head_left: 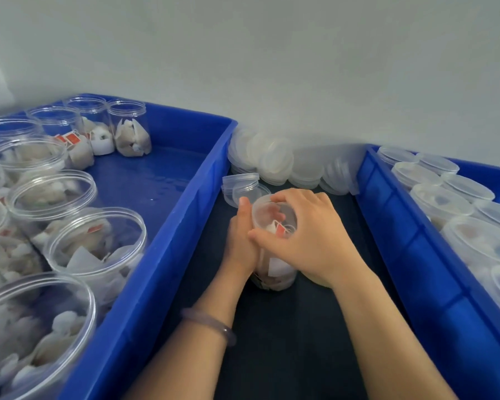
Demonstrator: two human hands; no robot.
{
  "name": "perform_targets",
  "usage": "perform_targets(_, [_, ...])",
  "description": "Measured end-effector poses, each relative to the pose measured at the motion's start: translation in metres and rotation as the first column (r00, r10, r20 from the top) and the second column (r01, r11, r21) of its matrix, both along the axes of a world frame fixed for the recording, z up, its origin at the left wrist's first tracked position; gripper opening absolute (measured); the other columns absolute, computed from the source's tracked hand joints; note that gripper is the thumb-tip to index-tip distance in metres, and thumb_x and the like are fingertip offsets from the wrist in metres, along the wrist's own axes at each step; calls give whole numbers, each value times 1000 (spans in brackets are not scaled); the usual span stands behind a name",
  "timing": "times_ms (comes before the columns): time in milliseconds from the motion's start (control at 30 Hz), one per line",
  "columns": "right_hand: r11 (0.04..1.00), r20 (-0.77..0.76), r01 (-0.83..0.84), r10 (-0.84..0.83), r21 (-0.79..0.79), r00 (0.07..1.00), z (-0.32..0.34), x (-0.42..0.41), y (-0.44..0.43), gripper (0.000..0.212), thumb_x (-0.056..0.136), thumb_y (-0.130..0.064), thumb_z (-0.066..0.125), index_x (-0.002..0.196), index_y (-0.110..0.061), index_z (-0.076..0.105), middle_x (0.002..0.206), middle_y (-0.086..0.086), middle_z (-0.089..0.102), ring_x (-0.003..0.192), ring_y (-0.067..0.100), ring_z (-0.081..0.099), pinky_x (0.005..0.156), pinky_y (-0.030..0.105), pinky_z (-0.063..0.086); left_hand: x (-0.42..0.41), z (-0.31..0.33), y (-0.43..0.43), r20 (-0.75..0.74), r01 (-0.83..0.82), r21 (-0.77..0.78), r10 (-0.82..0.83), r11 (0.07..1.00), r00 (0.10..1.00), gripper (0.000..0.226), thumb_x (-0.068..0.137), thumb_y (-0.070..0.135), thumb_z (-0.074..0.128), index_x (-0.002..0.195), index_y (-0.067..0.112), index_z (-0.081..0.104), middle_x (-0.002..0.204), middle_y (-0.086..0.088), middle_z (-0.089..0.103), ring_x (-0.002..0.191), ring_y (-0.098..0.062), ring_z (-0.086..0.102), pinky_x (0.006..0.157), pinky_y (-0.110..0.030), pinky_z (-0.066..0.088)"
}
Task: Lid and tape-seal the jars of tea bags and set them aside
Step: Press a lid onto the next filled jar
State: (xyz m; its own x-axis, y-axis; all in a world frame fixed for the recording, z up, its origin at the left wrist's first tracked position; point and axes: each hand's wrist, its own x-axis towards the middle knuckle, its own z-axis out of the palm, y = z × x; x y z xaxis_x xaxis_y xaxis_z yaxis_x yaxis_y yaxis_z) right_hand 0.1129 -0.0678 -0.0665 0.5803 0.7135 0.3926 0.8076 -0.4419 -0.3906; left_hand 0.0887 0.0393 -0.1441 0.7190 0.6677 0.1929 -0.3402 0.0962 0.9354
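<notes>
A clear plastic jar of tea bags (274, 272) stands on the dark table between two blue bins. My left hand (240, 241) grips its side from the left. My right hand (309, 235) curls over the top, fingers and thumb round the clear lid (273, 210) seated on the jar's mouth. Just behind the jar lies a loose clear lid (241, 186). A heap of translucent lids (274, 160) sits against the wall.
The left blue bin (185, 215) holds several open jars of tea bags (96, 241). The right blue bin (401, 235) holds several lidded jars (442, 200). A grey wall rises close behind. A bracelet is on my left wrist.
</notes>
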Motion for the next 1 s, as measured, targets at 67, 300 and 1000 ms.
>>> perform_targets(67, [996,-60,-79,82,46,995,0,7,-6,48,67,-37,77,110,-21,62,108,-11,62,101,12,53,90,19,37,2,-1,0,17,13,-14,-13,1000,1000,59,92,49,25,70,31,77,76,0,74,82,-19,68,87,-45,49])
perform_targets(300, [989,-155,-124,135,75,979,-9,14,-9,54,66,-24,77,118,-33,65,131,-15,53,118,9,47,87,5,29,3,-4,-5,42,47,-83,-44,995,998,50,88,49,34,68,29,76,83,-9,70,88,-27,63,91,-54,46])
perform_targets(1000, [968,-531,-235,245,87,811,-6,32,-27,81,49,-40,92,117,-37,48,128,-30,41,114,-12,45,81,7,41,-37,3,4,-102,470,338,-465,816,880,121,52,75,74,142,5,31,142,-12,46,133,-21,45,109,-36,38])
